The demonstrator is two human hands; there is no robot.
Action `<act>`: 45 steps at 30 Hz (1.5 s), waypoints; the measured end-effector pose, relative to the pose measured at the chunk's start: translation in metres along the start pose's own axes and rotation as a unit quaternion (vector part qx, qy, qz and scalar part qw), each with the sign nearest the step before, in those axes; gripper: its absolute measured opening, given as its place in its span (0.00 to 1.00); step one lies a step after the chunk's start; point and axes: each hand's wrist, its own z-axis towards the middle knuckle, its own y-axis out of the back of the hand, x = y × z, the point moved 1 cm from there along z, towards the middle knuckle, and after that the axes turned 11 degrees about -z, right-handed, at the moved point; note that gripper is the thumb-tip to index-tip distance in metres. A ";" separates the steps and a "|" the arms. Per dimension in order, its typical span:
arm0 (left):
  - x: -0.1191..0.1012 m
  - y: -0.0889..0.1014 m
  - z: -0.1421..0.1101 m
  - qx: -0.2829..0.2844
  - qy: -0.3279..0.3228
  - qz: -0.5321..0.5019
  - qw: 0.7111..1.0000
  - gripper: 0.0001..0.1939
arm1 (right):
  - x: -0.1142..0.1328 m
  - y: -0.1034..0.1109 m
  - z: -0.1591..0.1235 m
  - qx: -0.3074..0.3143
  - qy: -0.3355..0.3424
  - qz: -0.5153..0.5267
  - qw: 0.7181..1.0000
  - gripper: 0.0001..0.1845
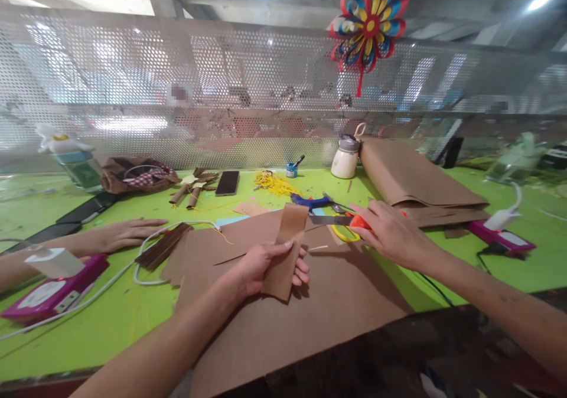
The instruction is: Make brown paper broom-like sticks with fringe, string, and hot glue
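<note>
My left hand (261,265) is closed on a folded brown paper strip (286,262), thumb on top and fingers behind. In my right hand (390,230) are orange-handled scissors (359,224), their grey blades pointing left toward the strip's upper end. Whether the blades touch the paper I cannot tell. Beneath both hands lies a large brown paper sheet (336,297). Yellow-handled scissors (345,232) rest just under the blades, and a blue-handled tool (310,201) lies behind them.
Another person's hand (128,232) rests at left near a stack of brown strips (163,247) and a white cable (140,253). Purple power strips (88,268) stand on both sides. Behind are a phone (227,183), yellow string (274,182), a white bottle (344,160) and folded brown paper (420,173).
</note>
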 end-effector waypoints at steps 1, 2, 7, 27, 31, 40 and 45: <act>0.000 0.000 0.000 0.003 0.001 0.002 1.000 0.16 | 0.001 0.001 0.001 0.005 0.000 -0.002 1.000 0.26; 0.001 0.000 0.000 0.006 0.002 0.004 1.000 0.16 | 0.002 0.001 0.002 0.011 0.000 -0.002 1.000 0.26; 0.004 0.000 0.001 0.021 -0.001 0.024 0.999 0.17 | 0.008 -0.002 0.009 0.016 -0.001 0.023 1.000 0.24; 0.004 -0.003 -0.001 0.010 -0.028 0.060 0.998 0.16 | 0.042 -0.005 0.020 -0.085 -0.098 0.064 0.990 0.15; 0.003 -0.004 -0.002 0.003 -0.016 0.062 0.998 0.16 | 0.040 -0.004 0.019 -0.088 -0.100 0.074 0.988 0.15; 0.004 -0.001 -0.001 0.021 -0.012 0.056 0.998 0.16 | 0.038 -0.005 0.017 -0.097 -0.104 0.072 0.987 0.16; 0.003 0.000 -0.001 0.018 -0.006 0.045 0.999 0.15 | 0.036 -0.007 0.019 -0.091 -0.113 0.058 0.988 0.17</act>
